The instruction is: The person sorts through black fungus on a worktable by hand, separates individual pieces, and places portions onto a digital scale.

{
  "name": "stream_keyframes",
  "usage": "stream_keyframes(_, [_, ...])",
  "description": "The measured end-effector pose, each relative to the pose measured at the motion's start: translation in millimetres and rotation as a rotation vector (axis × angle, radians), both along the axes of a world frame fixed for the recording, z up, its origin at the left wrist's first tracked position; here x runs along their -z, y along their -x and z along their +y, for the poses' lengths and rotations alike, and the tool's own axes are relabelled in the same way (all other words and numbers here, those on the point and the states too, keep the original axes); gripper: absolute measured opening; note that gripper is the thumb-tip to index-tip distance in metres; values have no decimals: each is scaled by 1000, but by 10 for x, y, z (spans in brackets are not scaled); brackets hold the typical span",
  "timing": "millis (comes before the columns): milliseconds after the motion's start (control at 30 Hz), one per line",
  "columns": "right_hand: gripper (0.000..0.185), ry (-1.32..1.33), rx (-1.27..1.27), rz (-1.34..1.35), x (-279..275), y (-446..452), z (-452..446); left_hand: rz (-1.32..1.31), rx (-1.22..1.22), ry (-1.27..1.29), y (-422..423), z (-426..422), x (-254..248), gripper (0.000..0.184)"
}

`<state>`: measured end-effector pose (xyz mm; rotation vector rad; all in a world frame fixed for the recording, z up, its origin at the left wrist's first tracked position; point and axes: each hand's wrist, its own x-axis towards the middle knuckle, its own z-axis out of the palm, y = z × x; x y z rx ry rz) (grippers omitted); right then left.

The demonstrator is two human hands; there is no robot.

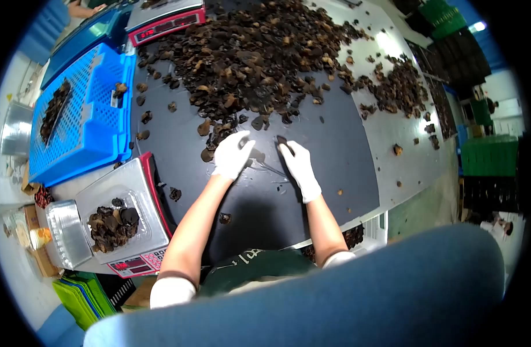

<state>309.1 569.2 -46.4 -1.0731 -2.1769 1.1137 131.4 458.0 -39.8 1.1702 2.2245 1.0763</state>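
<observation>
My left hand (233,155), in a white glove, is low over the dark mat (340,141) at the near edge of a heap of dark, dried mushroom-like pieces (248,58). Its thumb stands apart from the curled fingers, and I see nothing held between them. To the right, my gloved right hand (300,169) pinches a small dark mushroom piece (281,140) at its fingertips. Between the hands lies a thin, dark, elongated thing (271,168), its kind unclear. Several loose pieces lie beside my left hand.
A red scale (139,265) at left carries a clear plastic box (139,228) with dark pieces inside. Behind it stands a blue basket (97,139). Another red scale (167,26) is at the far left. A smaller pile (398,87) lies right. Another person's hand (97,8) shows top left.
</observation>
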Motion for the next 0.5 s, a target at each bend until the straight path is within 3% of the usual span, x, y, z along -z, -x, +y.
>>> stream_keyframes(67, [21, 78, -10, -29, -5, -163, -135, 218, 25, 51, 13, 284, 147, 50])
stream_keyframes(167, [24, 146, -17, -37, 46, -413, -278, 219, 58, 230, 33, 525, 171, 38])
stream_keyframes(233, [27, 127, -6, -70, 163, -599, -316, 239, 53, 145, 9, 495, 242, 29])
stream_keyframes(300, [27, -52, -23, -148, -7, -648, -371, 264, 19, -127, -56, 317, 283, 25])
stream_keyframes(333, [27, -71, -22, -226, 23, -663, -370, 179, 29, -152, -115, 149, 139, 23])
stream_keyframes(367, [25, -84, -28, -97, -129, -596, -439, 93, 39, -180, -200, -45, 3, 21])
stream_keyframes(433, [22, -167, -78, -126, -78, -526, -472, -16, 25, -408, -402, -440, 12, 19])
stream_keyframes(500, [23, -172, -150, 37, -287, -275, -626, -144, 91, -209, -454, -937, -341, 20])
